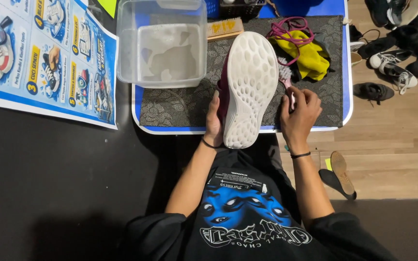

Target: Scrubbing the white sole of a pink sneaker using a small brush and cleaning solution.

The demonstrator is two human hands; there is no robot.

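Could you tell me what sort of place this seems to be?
Probably a shoe-cleaning workstation. The left hand holds a shoe sole-up, the right hand a small brush; a clear tub and a shoe-washing poster sit nearby.

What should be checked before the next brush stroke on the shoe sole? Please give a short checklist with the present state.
1. Left hand grips the side of the shoe, sole turned up: ok.
2. Right hand holds the small brush, bristles at the sole's right edge: ok.
3. Shoe is above the patterned mat: ok.
4. Clear tub stands within reach, left of the shoe: ok; how much liquid is in it: cannot tell.
5. Yellow cloth lies close by on the mat: ok.
6. Pink laces lie clear of the brush: ok.
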